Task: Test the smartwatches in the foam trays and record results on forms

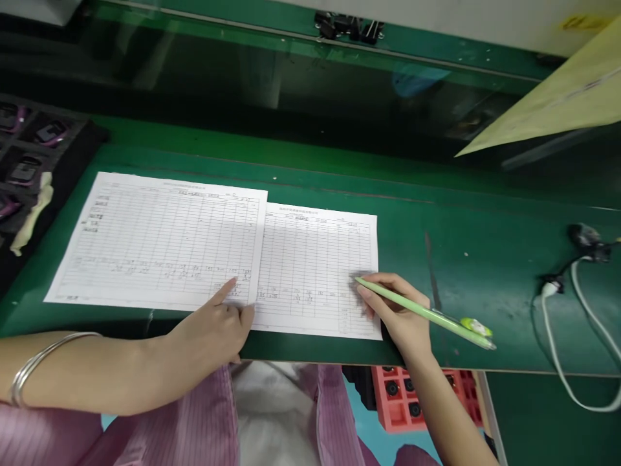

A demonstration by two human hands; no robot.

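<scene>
At centre-left lay the left sheet (pixel 160 239), the empty left hand (pixel 216 327) pointing at its lower right; the right sheet (pixel 315 259) spread mid-frame, its right part beneath the tip of the green pen (pixel 427 313) (contact unclear), which slanted down-right, pinched by the right hand (pixel 405 330).

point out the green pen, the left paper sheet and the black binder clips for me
green pen (pixel 423 310): head view, on the middle of its barrel
left paper sheet (pixel 162 236): head view, on its printed grid
black binder clips (pixel 344 24): head view, on a clip mid-cluster
</scene>
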